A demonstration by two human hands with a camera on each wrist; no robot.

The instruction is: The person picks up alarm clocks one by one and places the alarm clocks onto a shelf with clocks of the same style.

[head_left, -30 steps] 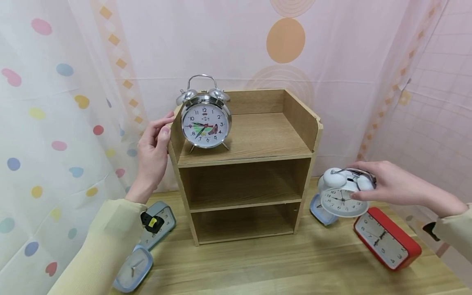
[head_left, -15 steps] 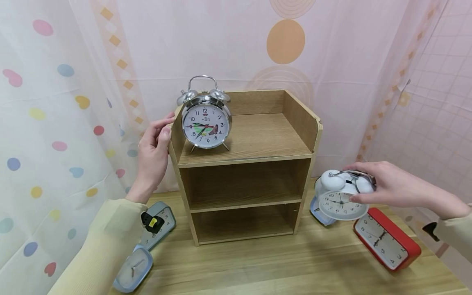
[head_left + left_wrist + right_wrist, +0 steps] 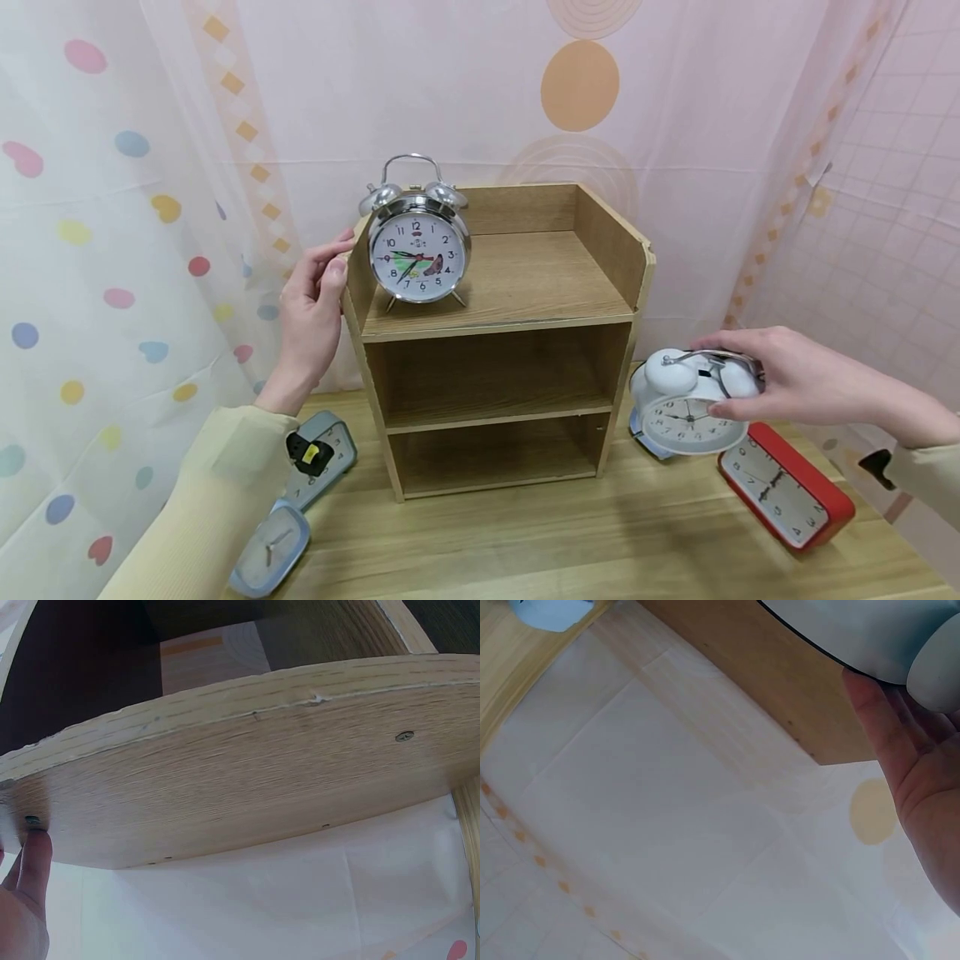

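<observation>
My right hand (image 3: 795, 375) grips a white twin-bell alarm clock (image 3: 693, 425) from above, thumb in front by the dial and fingers behind. The clock is held in the air to the right of a small wooden shelf unit (image 3: 498, 327), its face tilted upward. Its pale shell (image 3: 855, 630) also shows in the right wrist view. My left hand (image 3: 311, 308) rests against the shelf's upper left side, fingers fairly straight; a fingertip touches the outer side panel (image 3: 247, 772) in the left wrist view. A silver twin-bell alarm clock (image 3: 418, 254) stands on the top shelf's left end.
On the table (image 3: 525, 542), a small blue clock (image 3: 651, 447) lies partly hidden behind the white one. A red rectangular clock (image 3: 787, 487) is at the right. Left of the shelf lie a grey-blue clock (image 3: 341, 446) and a light blue clock (image 3: 273, 550). Patterned curtains (image 3: 495, 83) hang behind.
My right hand has shifted the white alarm clock slightly left and down, closer to the shelf, covering more of the small blue clock. My left hand has stayed in place.
</observation>
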